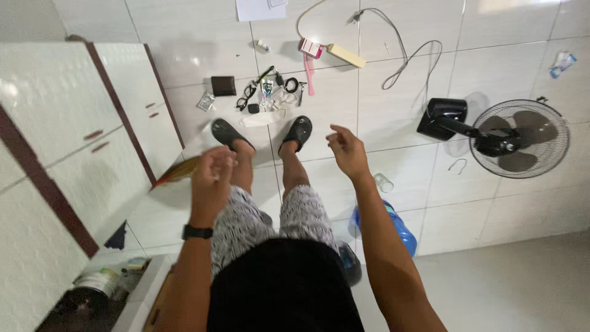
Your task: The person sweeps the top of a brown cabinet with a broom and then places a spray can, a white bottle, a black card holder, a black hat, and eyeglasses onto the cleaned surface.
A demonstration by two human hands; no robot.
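I stand on a white tiled floor (393, 110) in black sandals (300, 131). My left hand (212, 178), with a black watch on the wrist, is curled and blurred in front of my left knee. Its fingers are closed on the end of a flat orange-brown piece (177, 173) that sticks out to the left. My right hand (347, 150) is raised over the floor to the right of my feet, fingers apart and holding nothing.
Small items lie ahead of my feet: a dark wallet (223, 85), glasses (246, 96), a pink comb (309, 75), a grey cable (402, 52). A black floor fan (519, 138) lies at right. A blue bottle (401, 229) and a clear cup (383, 182) are near my right leg. White cabinets (67, 123) stand at left.
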